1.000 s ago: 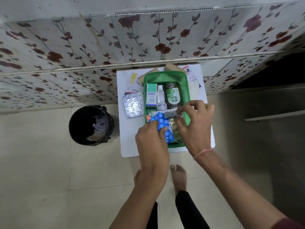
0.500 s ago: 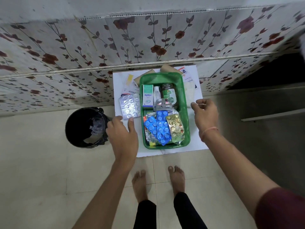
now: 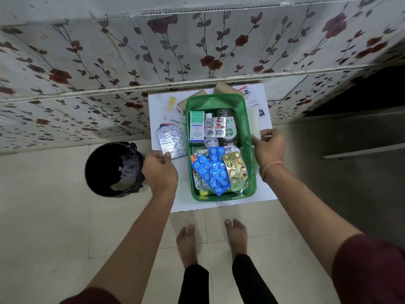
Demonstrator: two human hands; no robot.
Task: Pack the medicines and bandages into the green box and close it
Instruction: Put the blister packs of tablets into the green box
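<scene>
The open green box stands on a small white table. Inside it are an Optibex carton, a brown bottle, a small blister strip, blue tablet strips and a gold strip. My left hand pinches the near corner of a silver tablet strip lying left of the box. My right hand grips the near end of a white bandage pack lying along the box's right side.
Behind the box lie two brown bandage rolls, a plaster strip, a waterproof plaster pack and printed packets. A black bin stands on the floor to the left. A flowered wall rises behind the table.
Both hands have left the strips in the box. My left hand moved out to the silver strip on the left, my right hand to the white pack on the right.
</scene>
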